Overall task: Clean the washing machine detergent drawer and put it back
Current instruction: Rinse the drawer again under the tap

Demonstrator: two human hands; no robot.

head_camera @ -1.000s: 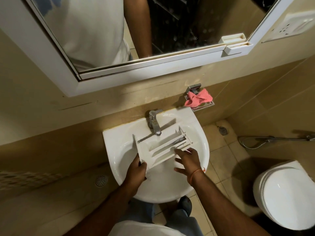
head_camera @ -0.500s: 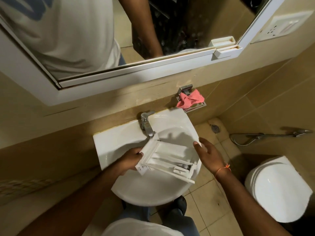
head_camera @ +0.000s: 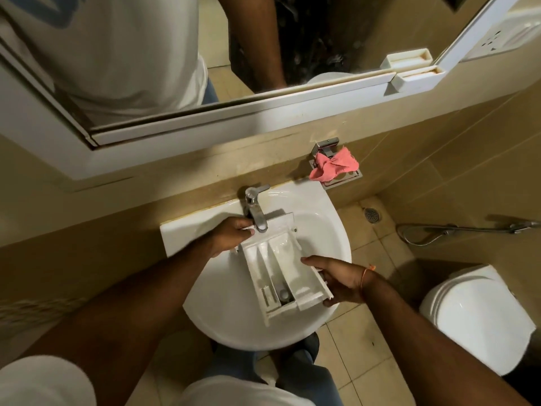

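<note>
A white plastic detergent drawer (head_camera: 279, 266) with several open compartments lies lengthwise over the white basin (head_camera: 222, 294), open side up, its far end under the chrome tap (head_camera: 256, 212). My left hand (head_camera: 231, 234) grips the drawer's far left corner beside the tap spout. My right hand (head_camera: 336, 278) holds the drawer's near right side, thumb on the rim and fingers underneath. No water is seen running from the tap.
A pink cloth (head_camera: 333, 165) lies on a metal soap dish on the wall right of the tap. A mirror (head_camera: 181, 54) hangs above. A closed white toilet (head_camera: 480, 315) and a hand-spray hose (head_camera: 456, 230) are at the right. Floor drain (head_camera: 372, 215) by the wall.
The drawer has been turned from lying across the basin to pointing away from me, far end under the tap. My left hand moved up to the tap; my right hand took hold of the drawer's near side.
</note>
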